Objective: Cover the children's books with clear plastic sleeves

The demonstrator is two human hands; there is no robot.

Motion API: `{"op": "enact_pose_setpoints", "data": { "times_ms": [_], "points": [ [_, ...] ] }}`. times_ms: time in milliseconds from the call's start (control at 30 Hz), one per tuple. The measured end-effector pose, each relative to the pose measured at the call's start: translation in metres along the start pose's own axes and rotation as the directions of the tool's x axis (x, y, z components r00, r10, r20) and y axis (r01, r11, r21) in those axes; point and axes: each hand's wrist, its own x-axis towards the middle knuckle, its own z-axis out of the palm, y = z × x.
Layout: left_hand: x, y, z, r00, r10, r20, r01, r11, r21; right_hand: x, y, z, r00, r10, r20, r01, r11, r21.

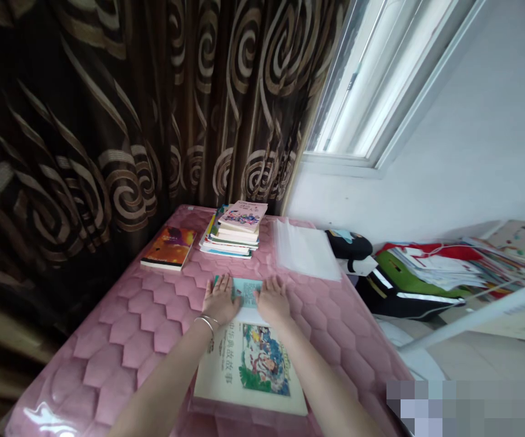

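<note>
My left hand [220,298] and my right hand [274,301] lie flat, palms down, with fingers apart, on a small teal printed booklet [245,292]. The booklet sits at the far end of a cream picture book [244,370] with Chinese title characters and a colourful illustration. Two thin metal bangles circle my left wrist. Both books rest on a pink quilted mattress [107,358] under glossy plastic. Past my fingertips stand a stack of several books [232,233] and an orange-covered book [169,247]. Neither hand touches these.
A translucent plastic sleeve [305,250] lies on the mattress at the far right. A patterned brown curtain [107,121] runs along the left side. To the right, beyond the mattress edge, are a black bag [348,244] and a pile of papers [439,267].
</note>
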Motion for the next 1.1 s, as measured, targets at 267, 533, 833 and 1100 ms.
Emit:
{"op": "enact_pose_setpoints", "data": {
  "times_ms": [267, 533, 833, 1100],
  "points": [
    [0.001, -0.002, 0.003, 0.999, 0.040, -0.001, -0.040, 0.998, 0.047, -0.001, -0.040, 0.004, 0.981, -0.176, 0.079, 0.156, 0.966, 0.206],
    [0.003, 0.000, 0.001, 1.000, 0.004, -0.001, -0.004, 1.000, 0.023, -0.007, 0.018, 0.004, 0.996, 0.043, 0.076, -0.048, 0.997, 0.056],
    [0.008, 0.055, 0.010, 0.985, 0.163, 0.060, -0.161, 0.986, -0.044, -0.008, 0.016, 0.006, 0.998, 0.028, 0.063, -0.029, 1.000, 0.012],
    [0.009, 0.012, 0.005, 0.999, -0.017, -0.030, 0.016, 1.000, -0.025, -0.006, 0.019, 0.010, 0.996, 0.041, 0.075, -0.041, 0.999, -0.003]
  ]
}}
